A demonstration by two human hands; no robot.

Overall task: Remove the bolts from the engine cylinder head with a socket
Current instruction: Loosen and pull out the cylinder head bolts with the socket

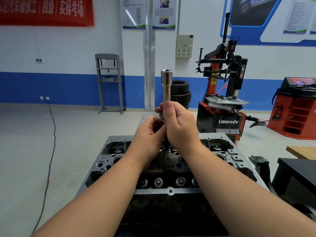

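Ribbed cylinder head [171, 191], right hand [181, 129] gripping upright chrome socket [166, 86]

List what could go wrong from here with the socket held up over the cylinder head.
1. The socket stands upright, gripped only at its lower end by the right hand; a slip would likely drop it onto the cylinder head.
2. The left hand pinches a small ring-like part at the socket's base; if released, it might fall into one of the head's open bores.

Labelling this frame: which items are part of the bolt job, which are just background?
Job: socket, held upright by right hand; left hand at its lower end; cylinder head.
Background: tyre changer, stacked tyres, press frame.
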